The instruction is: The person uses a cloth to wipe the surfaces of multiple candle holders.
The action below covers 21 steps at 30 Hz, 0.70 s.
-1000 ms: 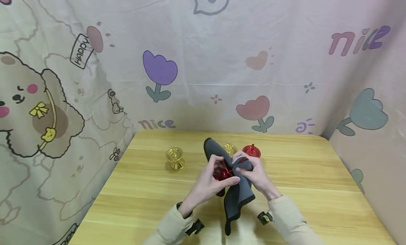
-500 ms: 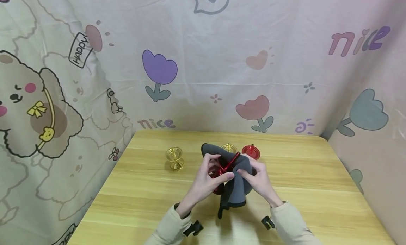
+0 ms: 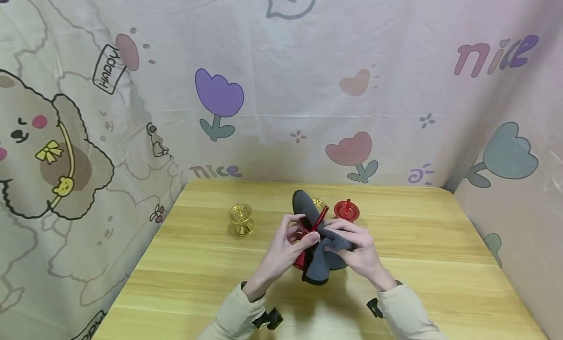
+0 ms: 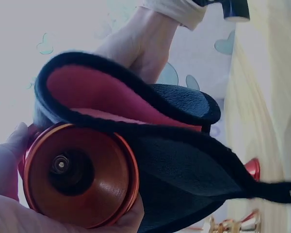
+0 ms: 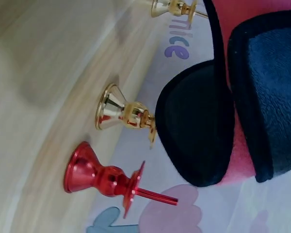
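Observation:
In the head view my left hand point(image 3: 277, 257) grips a red metal candle holder point(image 3: 300, 262) above the table, its thin red stem tilted up and to the right. The left wrist view looks into the hollow flared base point(image 4: 109, 179), with fingers and thumb around its rim. My right hand point(image 3: 364, 247) pinches a bunched grey cloth point(image 3: 318, 269) with black edging against the holder's right side. The cloth's pink inner face shows in the left wrist view, and a black hanging loop point(image 4: 281, 191) sticks out from one corner. Cloth folds hide part of the holder.
Behind the hands stand a second red candle holder point(image 3: 346, 210) and a gold candle holder point(image 3: 319, 202), partly hidden by cloth. Another gold candle holder point(image 3: 242, 219) stands alone to the left on the wooden table point(image 3: 189, 281). A printed curtain point(image 3: 272, 86) hangs behind.
The red stem, covered by cloth a second ago, now shows, tilted up to the right. The cloth's long hanging end has been gathered up, and the right hand has shifted slightly right.

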Tool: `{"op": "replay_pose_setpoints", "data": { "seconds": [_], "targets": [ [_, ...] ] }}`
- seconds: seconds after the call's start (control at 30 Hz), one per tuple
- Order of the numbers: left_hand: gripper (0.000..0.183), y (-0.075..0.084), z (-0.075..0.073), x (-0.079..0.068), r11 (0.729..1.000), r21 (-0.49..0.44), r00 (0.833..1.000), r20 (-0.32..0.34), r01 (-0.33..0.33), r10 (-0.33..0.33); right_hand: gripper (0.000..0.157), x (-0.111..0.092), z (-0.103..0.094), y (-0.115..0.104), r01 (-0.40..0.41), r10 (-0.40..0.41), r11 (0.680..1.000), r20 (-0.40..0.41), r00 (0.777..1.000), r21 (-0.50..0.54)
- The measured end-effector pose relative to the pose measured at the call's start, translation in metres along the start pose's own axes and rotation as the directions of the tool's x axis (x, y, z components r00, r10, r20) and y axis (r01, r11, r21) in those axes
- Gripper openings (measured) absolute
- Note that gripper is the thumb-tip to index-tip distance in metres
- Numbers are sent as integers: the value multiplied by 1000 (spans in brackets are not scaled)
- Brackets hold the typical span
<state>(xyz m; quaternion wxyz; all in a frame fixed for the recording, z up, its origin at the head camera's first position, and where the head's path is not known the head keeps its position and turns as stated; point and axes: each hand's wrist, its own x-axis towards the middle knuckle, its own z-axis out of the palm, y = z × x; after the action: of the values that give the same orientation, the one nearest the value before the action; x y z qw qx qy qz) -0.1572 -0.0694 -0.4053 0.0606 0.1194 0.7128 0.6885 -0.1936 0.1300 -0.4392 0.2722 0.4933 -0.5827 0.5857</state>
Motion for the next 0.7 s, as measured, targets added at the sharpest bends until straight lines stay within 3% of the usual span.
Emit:
{"op": "replay_pose_setpoints", "data": {
  "seconds": [0.2, 0.4, 0.5, 0.6, 0.7],
  "targets": [
    [54, -2, 2, 1, 997, -76, 1000, 9, 24, -23, 13, 3, 1, 4, 129, -125, 987, 40, 991, -101],
    [52, -2, 4, 3, 992, -120, 999, 23, 40, -38, 36, 5, -1, 3, 154, -149, 974, 43, 988, -166],
    [50, -4, 4, 4, 987, -150, 998, 27, 59, -55, 40, 7, -1, 3, 165, -160, 971, 43, 986, -171],
    [42, -6, 2, 4, 963, -256, 994, 80, 88, -70, 40, 7, -2, 5, 162, -157, 975, 48, 986, -152],
    [26, -8, 1, 5, 913, -381, 982, 170, 143, -83, 41, 5, -4, 6, 149, -145, 982, 42, 989, -119]
  ]
}}
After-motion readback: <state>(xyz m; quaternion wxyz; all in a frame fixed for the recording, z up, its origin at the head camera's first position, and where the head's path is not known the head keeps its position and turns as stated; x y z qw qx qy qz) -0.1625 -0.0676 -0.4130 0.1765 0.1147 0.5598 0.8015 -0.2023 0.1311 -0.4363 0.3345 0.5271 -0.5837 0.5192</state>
